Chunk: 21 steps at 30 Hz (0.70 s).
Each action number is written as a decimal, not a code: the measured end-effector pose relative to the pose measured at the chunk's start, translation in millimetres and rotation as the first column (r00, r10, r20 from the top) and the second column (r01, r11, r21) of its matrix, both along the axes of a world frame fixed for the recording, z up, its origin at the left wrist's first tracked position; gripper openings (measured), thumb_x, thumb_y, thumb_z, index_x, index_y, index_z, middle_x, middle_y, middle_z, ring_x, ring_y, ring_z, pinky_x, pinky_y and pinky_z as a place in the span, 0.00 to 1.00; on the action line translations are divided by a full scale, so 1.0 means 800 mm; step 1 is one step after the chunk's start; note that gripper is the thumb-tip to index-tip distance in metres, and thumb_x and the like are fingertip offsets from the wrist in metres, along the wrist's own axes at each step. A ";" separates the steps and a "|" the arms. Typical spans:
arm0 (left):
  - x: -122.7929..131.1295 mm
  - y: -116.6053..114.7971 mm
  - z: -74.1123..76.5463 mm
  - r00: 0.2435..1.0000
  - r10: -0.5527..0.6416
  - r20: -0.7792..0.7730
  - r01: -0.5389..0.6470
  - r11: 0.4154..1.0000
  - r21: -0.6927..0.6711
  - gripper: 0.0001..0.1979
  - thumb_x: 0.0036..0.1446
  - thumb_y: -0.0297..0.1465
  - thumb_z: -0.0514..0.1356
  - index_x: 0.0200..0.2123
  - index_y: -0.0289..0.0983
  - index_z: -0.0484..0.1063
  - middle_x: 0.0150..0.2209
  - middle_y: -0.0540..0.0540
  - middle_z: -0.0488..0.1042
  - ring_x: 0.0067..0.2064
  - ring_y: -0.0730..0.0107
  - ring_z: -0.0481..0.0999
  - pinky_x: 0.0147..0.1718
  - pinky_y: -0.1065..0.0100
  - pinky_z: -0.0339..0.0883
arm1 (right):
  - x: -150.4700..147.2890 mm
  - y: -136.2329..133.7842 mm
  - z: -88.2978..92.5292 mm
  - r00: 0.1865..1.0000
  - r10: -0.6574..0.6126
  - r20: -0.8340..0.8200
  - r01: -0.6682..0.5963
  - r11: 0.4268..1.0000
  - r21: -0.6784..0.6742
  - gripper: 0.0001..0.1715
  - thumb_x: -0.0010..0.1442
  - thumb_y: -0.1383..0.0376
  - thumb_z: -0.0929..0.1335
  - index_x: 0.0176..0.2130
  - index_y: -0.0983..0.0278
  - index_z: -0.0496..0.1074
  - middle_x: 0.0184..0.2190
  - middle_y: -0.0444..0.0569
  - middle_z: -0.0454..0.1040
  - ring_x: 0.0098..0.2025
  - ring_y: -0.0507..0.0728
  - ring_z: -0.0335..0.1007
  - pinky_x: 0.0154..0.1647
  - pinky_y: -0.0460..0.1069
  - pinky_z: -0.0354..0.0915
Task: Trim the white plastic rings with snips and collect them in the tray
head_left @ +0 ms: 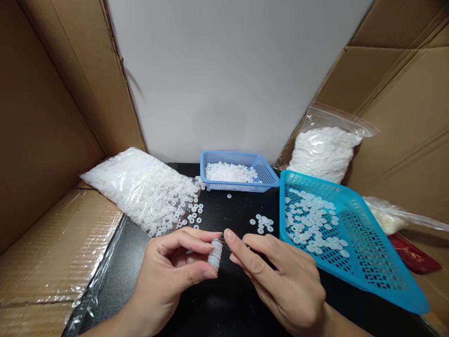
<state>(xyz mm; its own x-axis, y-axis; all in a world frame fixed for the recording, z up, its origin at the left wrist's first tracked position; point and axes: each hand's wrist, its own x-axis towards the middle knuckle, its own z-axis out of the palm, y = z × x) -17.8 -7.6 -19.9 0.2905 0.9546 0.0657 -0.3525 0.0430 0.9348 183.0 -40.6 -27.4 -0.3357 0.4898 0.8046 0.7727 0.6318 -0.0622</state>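
My left hand (168, 262) pinches a short stack of translucent white rings (215, 255) between thumb and fingertips, above the dark tabletop. Just to its right is my right hand (280, 276), its fingers closed around a thin metal tool (223, 241). Only a sliver of this tool shows, reaching the top of the stack; its kind is hidden by the fingers. A small group of loose rings (263, 223) lies on the table beyond my right hand.
At the left a clear bag of rings (140, 192) spills onto the table. A blue basket (242, 187) holding rings stands at the back. The larger turquoise basket (379, 262) holds more on the right. Behind it sits a zip bag of white pieces (322, 150). Cardboard walls (63, 84) flank the table.
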 end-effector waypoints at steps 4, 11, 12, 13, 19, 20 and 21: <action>0.000 -0.001 0.000 1.000 0.001 0.015 -0.001 1.000 0.011 0.09 0.41 0.28 0.80 0.28 0.44 0.87 0.39 0.46 0.88 0.39 0.68 0.85 0.38 0.77 0.78 | -0.001 0.001 0.001 1.000 -0.005 0.006 0.005 1.000 0.022 0.15 0.73 0.72 0.65 0.55 0.69 0.77 0.30 0.48 0.79 0.27 0.50 0.72 0.26 0.45 0.65; 0.000 0.001 0.002 1.000 -0.017 0.013 0.017 1.000 0.022 0.09 0.42 0.27 0.79 0.28 0.44 0.87 0.39 0.46 0.88 0.40 0.68 0.86 0.39 0.77 0.78 | 0.001 0.001 0.000 1.000 -0.003 0.022 0.003 1.000 0.017 0.16 0.73 0.72 0.64 0.55 0.69 0.77 0.30 0.48 0.79 0.27 0.50 0.70 0.26 0.46 0.63; 0.000 0.001 0.003 1.000 -0.018 0.009 0.018 1.000 0.025 0.09 0.42 0.27 0.79 0.28 0.44 0.87 0.39 0.46 0.88 0.40 0.68 0.86 0.39 0.77 0.78 | 0.001 0.000 -0.001 1.000 -0.001 0.023 0.001 1.000 0.015 0.16 0.73 0.72 0.65 0.55 0.70 0.76 0.30 0.48 0.79 0.27 0.51 0.70 0.26 0.46 0.62; -0.001 0.000 0.003 1.000 -0.018 0.004 0.018 1.000 0.026 0.09 0.42 0.27 0.79 0.28 0.44 0.87 0.39 0.46 0.88 0.40 0.68 0.86 0.40 0.77 0.78 | 0.002 0.000 -0.001 1.000 0.000 0.024 0.000 1.000 0.014 0.16 0.73 0.73 0.65 0.56 0.69 0.76 0.30 0.48 0.79 0.27 0.51 0.70 0.27 0.46 0.62; -0.002 0.003 0.005 0.999 -0.030 -0.024 0.030 0.999 0.019 0.10 0.42 0.26 0.79 0.29 0.45 0.87 0.39 0.47 0.88 0.40 0.68 0.86 0.40 0.78 0.78 | 0.007 -0.001 -0.003 0.999 0.010 0.044 -0.010 1.000 0.000 0.18 0.73 0.72 0.64 0.58 0.69 0.75 0.31 0.48 0.79 0.28 0.51 0.70 0.27 0.47 0.61; -0.002 0.004 0.006 0.999 -0.038 -0.028 0.038 0.999 0.018 0.10 0.42 0.26 0.79 0.29 0.45 0.87 0.39 0.47 0.88 0.40 0.69 0.86 0.40 0.78 0.78 | 0.007 -0.001 -0.002 0.999 0.010 0.047 -0.010 1.000 -0.004 0.18 0.73 0.72 0.64 0.58 0.69 0.75 0.32 0.48 0.79 0.28 0.51 0.70 0.27 0.47 0.61; -0.002 0.005 0.007 0.998 -0.045 -0.034 0.045 0.999 0.016 0.10 0.42 0.26 0.79 0.29 0.45 0.87 0.39 0.47 0.88 0.40 0.68 0.86 0.40 0.78 0.78 | 0.008 -0.001 -0.002 0.999 0.010 0.049 -0.010 1.000 -0.007 0.18 0.73 0.72 0.64 0.58 0.68 0.75 0.32 0.48 0.79 0.28 0.51 0.69 0.27 0.47 0.61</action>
<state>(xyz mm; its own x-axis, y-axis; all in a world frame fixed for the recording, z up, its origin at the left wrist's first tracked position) -19.4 -3.9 -14.7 0.3355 0.9394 0.0705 -0.3189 0.0428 0.9468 189.3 -41.3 -29.2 -0.3798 0.4916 0.7836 0.7686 0.6390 -0.0284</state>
